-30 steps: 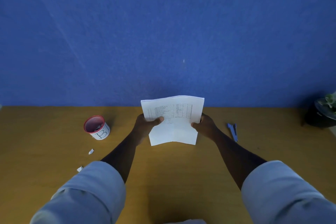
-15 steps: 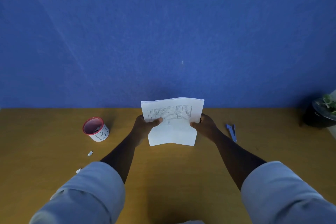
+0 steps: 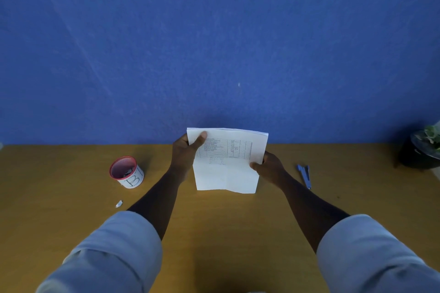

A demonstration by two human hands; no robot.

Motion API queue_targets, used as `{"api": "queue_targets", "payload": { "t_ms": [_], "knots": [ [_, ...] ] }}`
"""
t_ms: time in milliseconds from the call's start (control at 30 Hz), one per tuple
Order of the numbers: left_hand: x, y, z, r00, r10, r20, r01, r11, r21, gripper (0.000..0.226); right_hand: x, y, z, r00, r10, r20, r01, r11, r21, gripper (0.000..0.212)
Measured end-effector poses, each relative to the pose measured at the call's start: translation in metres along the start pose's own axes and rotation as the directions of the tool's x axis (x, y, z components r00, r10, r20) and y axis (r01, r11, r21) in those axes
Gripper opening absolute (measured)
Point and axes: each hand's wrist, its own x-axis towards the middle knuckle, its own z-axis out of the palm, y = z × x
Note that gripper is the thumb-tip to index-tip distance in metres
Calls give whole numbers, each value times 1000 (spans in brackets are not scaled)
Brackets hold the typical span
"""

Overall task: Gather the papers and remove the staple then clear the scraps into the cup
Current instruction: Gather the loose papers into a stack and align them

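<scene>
I see two hands holding a stack of papers (image 3: 226, 166) upright over a wooden worktop (image 3: 226, 233), w/ a blue wall (image 3: 214, 43) behind. The left hand (image 3: 184, 157) grips the stack's upper left corner, thumb across the front, fingers behind. The right hand (image 3: 269, 166) pinches the right edge lower down, thumb on the front. The front sheet has a printed table on its top half & fold creases below; the stack's bottom edge is at or just above the worktop, can't tell which.

Left of the left hand, well apart, stands a white cup (image 3: 127, 172) w/ a red rim & a large letter B; some scraps lie inside it. Nearer me than the cup, beside the left forearm, a small paper scrap (image 3: 118, 203) lies on the worktop. Right of the right hand, near but not touching, lies a blue staple remover (image 3: 304, 175). Far right, at the frame edge, sits a dark pot w/ a plant (image 3: 421, 152). Nothing lies between either hand & the cup or remover.
</scene>
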Motion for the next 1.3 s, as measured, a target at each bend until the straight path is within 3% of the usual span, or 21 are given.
{"api": "queue_targets", "payload": {
  "t_ms": [233, 433, 667, 800, 1033, 1300],
  "knots": [
    [7, 5, -3, 998, 46, -47, -47, 999, -16, 28, 2, 0, 0, 1000, -6, -3, 6, 1000, -26, 41],
    [11, 14, -2, 997, 65, -46, -66, 998, -22, 14, 2, -1, -1, 1000, -3, -15, 3, 1000, -10, 42],
    [14, 19, 2, 994, 72, -85, -74, 997, -24, 18, -2, -2, -6, 999, -7, 44, 6, 1000, 13, 44],
    [18, 21, 1, 997, 58, -46, -53, 994, 97, 23, -6, -3, -10, 995, 34, 97, -42, 996, 82, 34],
    [13, 10, 0, 990, -39, 134, 23, 993, 117, 31, -8, -4, -14, 983, 94, 159, -131, 960, 248, 23],
    [13, 1, 4, 973, -109, 202, 75, 982, 173, 22, -9, 3, -17, 945, 182, 270, -262, 918, 298, 32]
  ]
}}
